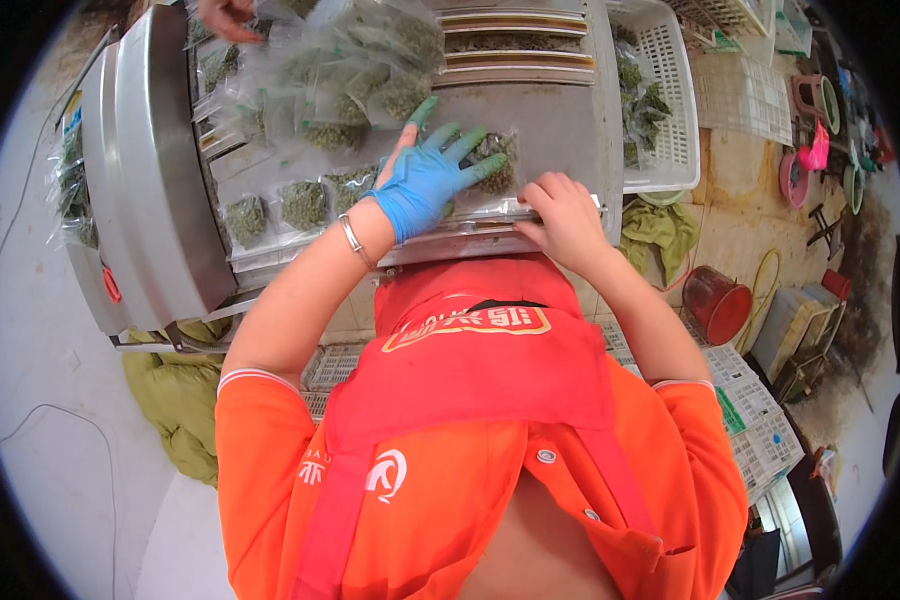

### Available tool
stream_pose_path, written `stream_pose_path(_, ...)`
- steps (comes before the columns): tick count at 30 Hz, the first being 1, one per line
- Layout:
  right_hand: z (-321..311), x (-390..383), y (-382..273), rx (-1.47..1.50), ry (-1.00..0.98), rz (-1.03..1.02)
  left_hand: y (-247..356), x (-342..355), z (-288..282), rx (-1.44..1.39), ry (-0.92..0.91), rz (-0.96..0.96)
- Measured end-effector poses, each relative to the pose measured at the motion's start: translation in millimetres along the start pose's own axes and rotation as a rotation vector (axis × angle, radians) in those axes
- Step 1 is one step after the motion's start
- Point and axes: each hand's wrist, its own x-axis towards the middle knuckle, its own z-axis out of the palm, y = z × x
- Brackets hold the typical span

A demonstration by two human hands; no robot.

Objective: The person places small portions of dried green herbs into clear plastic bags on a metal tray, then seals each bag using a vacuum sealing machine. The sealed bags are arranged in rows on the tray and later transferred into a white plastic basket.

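Nearest us is the bright red cloth apron [470,375], its upper edge close against the long silver metal strip [460,238] along the front of the work surface. At that strip we see our bare right hand [567,222], fingers bent over the edge beside the mouth end of a bag; we cannot tell whether it pinches the plastic or only rests there. Just beyond, our left hand [428,185], in a thin blue glove with green-stained fingertips, is spread open, its fingers reaching onto the clear flat plastic bag of small green round pieces [500,168]. That bag lies on the grey metal tabletop [560,120], at the right end of a front row of similar clear filled bags [303,205].

We judge the step in hand to be laying and straightening this bag in line with the row. The next move seems to call for smoothing its mouth flat along the strip, without creases, while the contents stay back from it.

Farther off, a loose heap of filled clear bags [370,65] lies left of the raised metal rails [515,60], and the white perforated plastic crate [678,110] stands right of the tabletop. At the far left edge, a co-worker's bare hand [230,18] reaches in near the heap; its grip is unclear.
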Motion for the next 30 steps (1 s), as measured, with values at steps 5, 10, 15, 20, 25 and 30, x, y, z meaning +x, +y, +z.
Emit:
stream_pose_path(5,-1,-12,3,0.029,0.099,-0.125,14,-3,-6,-0.158,0.017,-0.063)
stream_pose_path(10,-36,7,-15,0.222,0.270,-0.052,55,-30,16,-0.096,0.171,-0.105)
stream_pose_path(15,-29,99,-57,0.249,0.354,-0.101,86,-39,32,-0.092,-0.049,-0.186)
stream_pose_path(20,1,151,-69,0.220,0.425,-0.121,53,-37,-27,-0.828,-0.098,-0.459)
stream_pose_path(25,-32,115,-53,0.197,0.485,-0.292,8,-47,-9,-1.954,0.307,-0.928)
stream_pose_path(30,-44,65,-13,0.074,0.240,-0.304,-20,-17,-20,-2.339,0.127,-1.238)
